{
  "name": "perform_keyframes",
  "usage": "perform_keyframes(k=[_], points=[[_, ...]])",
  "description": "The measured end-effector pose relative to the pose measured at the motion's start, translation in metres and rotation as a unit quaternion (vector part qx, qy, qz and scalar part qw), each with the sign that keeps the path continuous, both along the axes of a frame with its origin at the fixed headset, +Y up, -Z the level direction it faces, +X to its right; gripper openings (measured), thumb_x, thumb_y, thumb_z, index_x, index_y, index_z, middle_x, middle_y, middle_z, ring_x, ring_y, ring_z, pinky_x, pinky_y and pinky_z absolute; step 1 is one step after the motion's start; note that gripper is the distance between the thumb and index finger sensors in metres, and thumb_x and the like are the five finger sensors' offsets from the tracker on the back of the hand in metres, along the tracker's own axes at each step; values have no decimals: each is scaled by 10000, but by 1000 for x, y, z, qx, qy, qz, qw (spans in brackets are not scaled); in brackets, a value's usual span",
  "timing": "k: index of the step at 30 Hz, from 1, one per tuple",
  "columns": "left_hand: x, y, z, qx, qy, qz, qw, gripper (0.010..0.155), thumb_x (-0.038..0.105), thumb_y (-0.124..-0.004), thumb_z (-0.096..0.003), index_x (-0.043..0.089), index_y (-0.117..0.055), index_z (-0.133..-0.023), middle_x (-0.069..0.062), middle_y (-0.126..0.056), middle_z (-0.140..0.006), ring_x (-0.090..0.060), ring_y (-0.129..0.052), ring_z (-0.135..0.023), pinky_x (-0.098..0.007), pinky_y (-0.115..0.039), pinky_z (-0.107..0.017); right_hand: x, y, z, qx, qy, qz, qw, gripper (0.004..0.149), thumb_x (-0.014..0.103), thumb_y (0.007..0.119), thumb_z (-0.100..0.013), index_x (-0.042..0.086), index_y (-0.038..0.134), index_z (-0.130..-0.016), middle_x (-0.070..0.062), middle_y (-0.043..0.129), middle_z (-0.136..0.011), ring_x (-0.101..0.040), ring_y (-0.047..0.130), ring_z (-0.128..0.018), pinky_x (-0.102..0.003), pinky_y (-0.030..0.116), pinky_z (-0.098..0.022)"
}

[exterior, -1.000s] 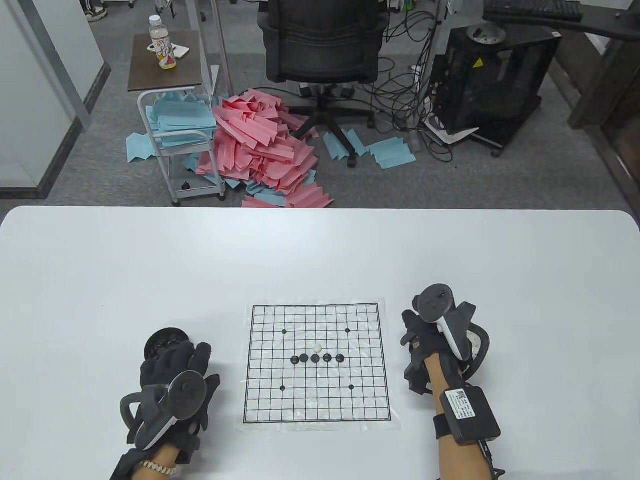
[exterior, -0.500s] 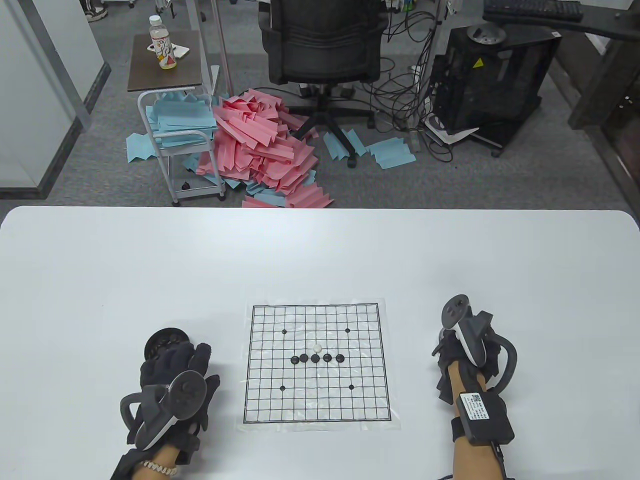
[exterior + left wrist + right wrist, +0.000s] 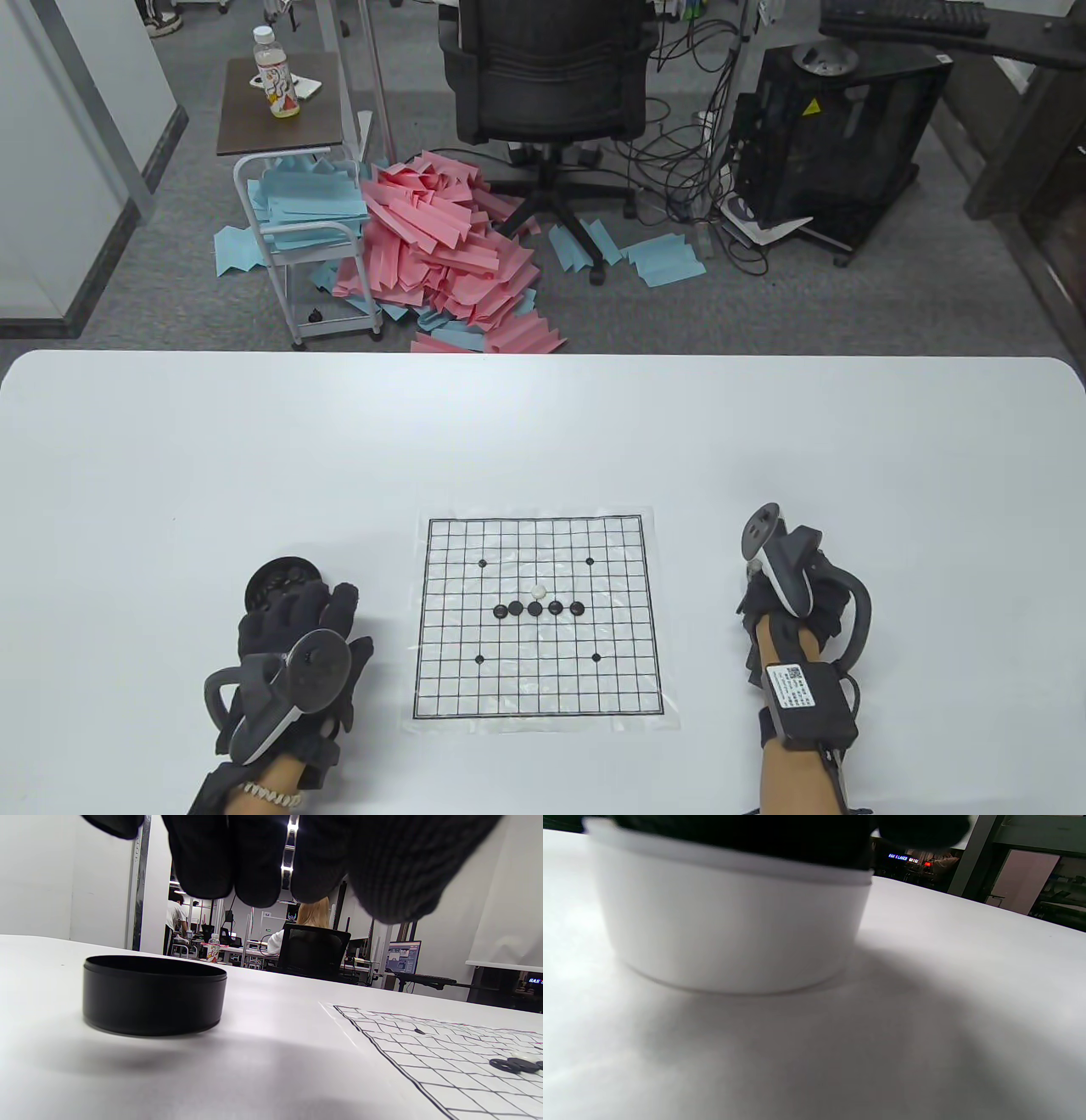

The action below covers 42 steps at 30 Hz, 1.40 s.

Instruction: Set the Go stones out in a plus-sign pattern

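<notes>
- We are seeing the right hand (image 3: pixel 789 607) hovering over the white bowl (image 3: pixel 729 929) near the table's front right part; its gloved fingers (image 3: pixel 746 834) are reaching down past the bowl's rim, but we cannot tell whether they are pinching a stone or lying loose.
- The white bowl is sitting on the white table (image 3: pixel 543 424), just to the right of the board sheet, and the hand and its tracker are hiding it almost wholly in the table view.
- We are seeing the left hand (image 3: pixel 293 645) resting near the table's front left part, holding nothing, its fingers (image 3: pixel 237 861) hanging side by side and close together above the tabletop.
- The black bowl (image 3: pixel 155 995) is standing just beyond the left hand's fingertips, toward the far edge, with dark stones lying inside it.
- The board sheet (image 3: pixel 536 618) is lying flat between the two hands, close to the front edge.
- Five black stones (image 3: pixel 535 608) are forming a row across the middle of the grid, touching or nearly touching each other.
- One white stone (image 3: pixel 538 588) is sitting just beyond the row's middle stone, on the far side.
</notes>
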State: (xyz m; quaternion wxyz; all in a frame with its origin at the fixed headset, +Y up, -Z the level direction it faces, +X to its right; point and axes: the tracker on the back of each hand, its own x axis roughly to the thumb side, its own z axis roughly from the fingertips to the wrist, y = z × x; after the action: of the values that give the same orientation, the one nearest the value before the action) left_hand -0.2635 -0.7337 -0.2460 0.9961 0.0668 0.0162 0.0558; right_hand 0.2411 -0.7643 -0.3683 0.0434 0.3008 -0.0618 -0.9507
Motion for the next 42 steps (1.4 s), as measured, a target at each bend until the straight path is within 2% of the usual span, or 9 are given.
perform_keyframes(k=[8,16,22,27,30,33,34,39,42], points=[[-1,0,0,-2,1,4,1000,693,506,-840,-392,295,-684,-1033,-89,-715,-1135,-414,-760,-1014,-717,-499,-710,1,-2,2,12,-3,-2,1000,393,377,913,-396,344,887,-787,27,946,-778,-86,931,-464,-311,813,-387],[-1,0,0,-3,2,5,1000,693,506,-841,-392,298,-683,-1033,-87,-715,-1136,-415,-759,-1015,-718,-497,-710,4,-3,4,34,0,-3,999,369,396,876,-413,347,896,-778,33,937,-794,-91,926,-487,-309,810,-400],[-1,0,0,-4,3,5,1000,692,505,-842,-391,298,-684,-1033,-88,-714,-1137,-416,-757,-1016,-718,-496,-711,-5,14,9,79,22,6,997,363,407,861,-418,352,888,-776,39,912,-818,-96,917,-513,-314,804,-418],[-1,0,-1,-6,2,4,1000,692,505,-841,-391,297,-686,-1032,-88,-717,-1135,-414,-760,-1015,-718,-496,-711,-40,40,12,121,91,-13,988,361,403,865,-415,352,887,-772,42,908,-816,-93,914,-514,-315,804,-420],[-1,0,0,-5,2,4,1000,692,505,-842,-391,298,-686,-1032,-85,-716,-1136,-415,-758,-1016,-718,-495,-711,-79,55,17,141,173,-57,973,361,398,878,-408,345,893,-765,36,913,-805,-93,915,-505,-316,807,-414],[-2,0,0,-5,3,3,1000,692,505,-843,-391,299,-687,-1032,-86,-716,-1136,-415,-760,-1015,-718,-496,-711,-112,60,23,132,237,-85,959,360,392,891,-402,336,900,-757,29,921,-792,-94,919,-495,-319,812,-406],[-2,0,0,-5,3,2,1000,694,506,-844,-390,297,-686,-1033,-86,-715,-1136,-414,-760,-1016,-718,-496,-711,-130,61,27,125,268,-101,950,363,391,900,-395,331,903,-753,26,923,-786,-95,920,-489,-322,813,-401],[-3,0,0,-4,3,4,1000,693,505,-844,-390,298,-686,-1033,-88,-716,-1136,-416,-760,-1015,-719,-495,-711,-182,49,39,75,333,-140,929,363,389,918,-386,324,911,-743,20,931,-771,-98,921,-477,-328,814,-396],[-3,0,0,-3,2,5,1000,694,505,-845,-389,298,-687,-1032,-86,-715,-1136,-416,-759,-1016,-719,-496,-710,-207,36,45,47,362,-115,924,363,396,928,-380,328,911,-736,26,934,-762,-95,920,-472,-328,816,-395]])
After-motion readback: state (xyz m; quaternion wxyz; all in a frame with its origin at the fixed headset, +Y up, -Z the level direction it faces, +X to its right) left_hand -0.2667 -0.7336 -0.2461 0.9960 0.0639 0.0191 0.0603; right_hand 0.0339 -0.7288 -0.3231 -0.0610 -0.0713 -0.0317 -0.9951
